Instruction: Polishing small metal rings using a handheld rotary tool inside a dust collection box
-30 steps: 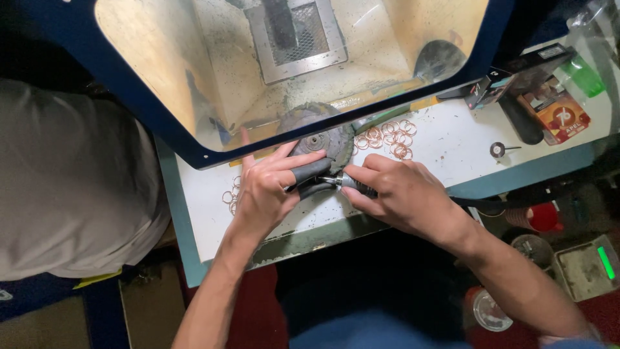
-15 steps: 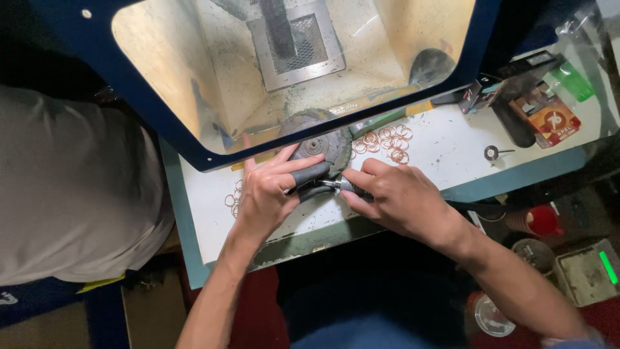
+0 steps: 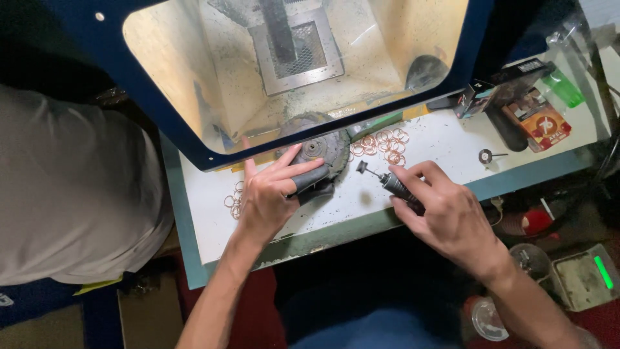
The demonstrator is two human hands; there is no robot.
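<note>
Dark, pen-shaped rotary handpiece with a small disc bit at its tip lies in the right hand, whose fingers are wrapped around the barrel; the tip points up and to the left, hanging just above the white, dust-speckled bench top and clear of the left hand.

Left hand rests flat-ish on that bench, fingers spread forward and pressing on a dark grey rubbery wedge-shaped block. Whether a small workpiece is pinched under those fingers is hard to tell, since the thumb and block cover the spot. Just behind the block sits a round, grimy grey disc with a metal hub, touching or nearly touching it.

Thin copper-coloured wire rings are scattered in two groups: one cluster to the right of the disc, near the tool's tip, and a smaller cluster beside the left wrist.

Above the bench rises a blue-framed dust hood with a pale, stained interior and a metal grille. At far right lie a red and black card package, a green translucent cylinder and a small loose mandrel bit. A grey-shirted person stands at the left.
</note>
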